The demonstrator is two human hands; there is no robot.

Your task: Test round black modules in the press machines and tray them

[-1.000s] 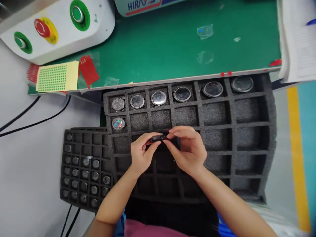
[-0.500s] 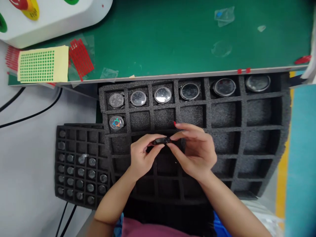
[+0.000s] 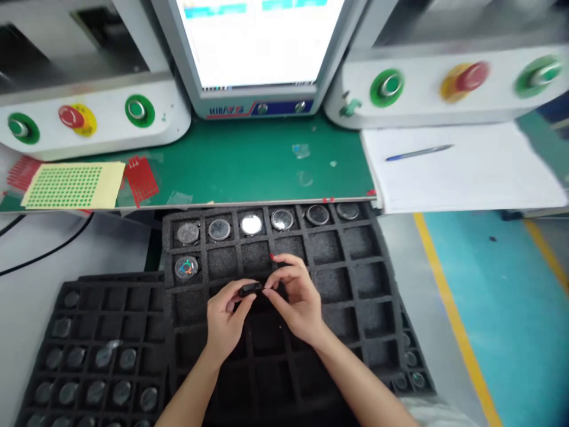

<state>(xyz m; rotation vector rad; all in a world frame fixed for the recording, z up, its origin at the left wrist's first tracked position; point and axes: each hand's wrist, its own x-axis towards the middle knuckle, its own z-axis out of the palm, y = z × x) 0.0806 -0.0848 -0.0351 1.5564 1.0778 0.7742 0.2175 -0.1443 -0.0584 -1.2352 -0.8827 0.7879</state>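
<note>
Between thumb and fingers, my left hand pinches a small black watch case, seen edge-on above the dark foam tray. My right hand is closed at the case's right end, its thumb and fingertip pinching there. What exactly lies between those fingertips is too small to make out. A bit of red shows at the tip of one raised right finger. Round watch faces fill the tray's top row, and a watch with a lit colourful screen sits below them at the left.
A second foam tray with several watches lies lower left. On the green bench are a green-dot sticker sheet, red sticker strips and plastic scraps. A monitor stands between button panels; a pen rests on white paper.
The head view has tilted up, bringing the monitor, right button panel, paper and pen into view. Both hands keep the same pinch around the watch case over the tray.
</note>
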